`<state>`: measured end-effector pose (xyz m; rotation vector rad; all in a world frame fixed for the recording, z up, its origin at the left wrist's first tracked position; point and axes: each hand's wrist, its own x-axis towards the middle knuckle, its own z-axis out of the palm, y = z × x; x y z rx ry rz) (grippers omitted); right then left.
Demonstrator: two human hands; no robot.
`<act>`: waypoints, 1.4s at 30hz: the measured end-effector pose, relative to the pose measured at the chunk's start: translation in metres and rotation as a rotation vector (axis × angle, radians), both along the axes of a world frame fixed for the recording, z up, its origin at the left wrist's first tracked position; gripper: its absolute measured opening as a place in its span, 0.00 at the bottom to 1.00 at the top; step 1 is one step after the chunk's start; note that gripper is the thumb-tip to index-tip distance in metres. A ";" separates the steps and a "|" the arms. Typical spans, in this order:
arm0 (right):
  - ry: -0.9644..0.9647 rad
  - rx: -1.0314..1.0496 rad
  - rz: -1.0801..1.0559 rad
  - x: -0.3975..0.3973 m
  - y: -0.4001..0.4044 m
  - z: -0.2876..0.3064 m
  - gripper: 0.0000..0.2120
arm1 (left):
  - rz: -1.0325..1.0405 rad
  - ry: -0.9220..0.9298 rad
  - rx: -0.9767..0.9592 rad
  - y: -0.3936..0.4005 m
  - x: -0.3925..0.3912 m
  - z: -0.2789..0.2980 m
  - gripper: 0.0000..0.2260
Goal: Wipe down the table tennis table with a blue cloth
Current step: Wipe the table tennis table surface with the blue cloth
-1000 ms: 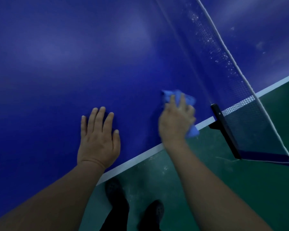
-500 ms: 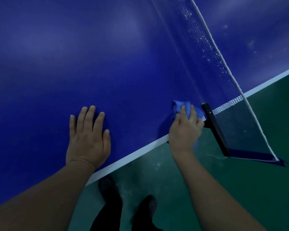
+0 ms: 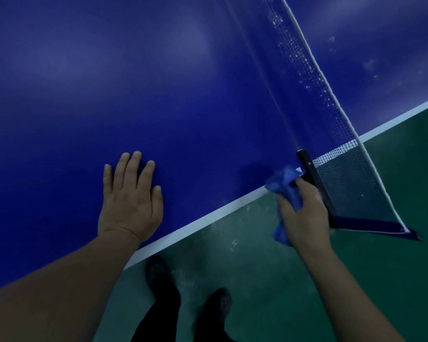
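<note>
Deep blue bench [image 3: 109, 82], a table tennis top with a white edge line [image 3: 198, 218], fills most of the head view and runs diagonally from lower left to upper right. Below that edge lies a green floor [image 3: 368, 255] with pale scuffs near the line. A net [image 3: 331, 124] with a white top band crosses the top from the upper middle down to the side edge, where a black net post [image 3: 316, 188] clamps on and sticks out past the edge. The left hand [image 3: 130, 201] rests palm down on the blue surface just inside the white line, its fingers [image 3: 131, 169] straight and slightly spread, holding nothing. The right hand [image 3: 304, 215] sits at the table's edge just beside the post, its fingers curled round a crumpled blue cloth [image 3: 286, 186]; the cloth's upper part lies against the white line at the corner by the post, and its lower part hangs below the palm over the floor. Two dark shoes [image 3: 158, 272] stand on the floor under the edge
</note>
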<state>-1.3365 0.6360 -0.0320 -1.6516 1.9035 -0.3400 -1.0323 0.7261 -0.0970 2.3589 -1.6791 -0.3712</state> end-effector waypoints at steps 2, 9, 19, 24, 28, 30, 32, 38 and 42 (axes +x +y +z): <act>-0.072 0.063 0.134 0.028 -0.026 0.004 0.11 | -0.002 -0.004 0.004 0.000 0.000 0.000 0.26; 0.198 -0.156 0.254 0.053 -0.106 -0.017 0.28 | 0.000 0.004 0.000 0.000 0.000 -0.001 0.27; 0.406 -0.308 0.734 0.107 -0.054 -0.065 0.27 | -0.006 0.013 -0.022 0.002 0.002 -0.002 0.26; 0.590 -0.501 0.700 0.099 -0.129 -0.058 0.23 | -0.015 0.005 -0.013 0.001 0.004 -0.001 0.26; 0.468 -0.370 0.359 0.167 -0.176 -0.054 0.22 | -0.021 0.011 -0.025 0.001 0.004 -0.001 0.26; 0.384 -0.368 0.367 0.194 -0.164 -0.060 0.22 | -0.021 0.009 -0.033 0.001 0.004 -0.002 0.25; 0.364 -0.427 0.488 0.192 -0.133 -0.065 0.22 | -0.025 0.004 -0.028 0.001 0.004 -0.003 0.25; 0.447 -0.549 0.659 0.130 -0.153 -0.069 0.23 | -0.023 -0.005 -0.010 0.001 0.005 -0.003 0.25; 0.457 -0.413 0.405 0.203 -0.208 -0.060 0.28 | -0.029 0.004 -0.027 0.001 0.007 -0.003 0.25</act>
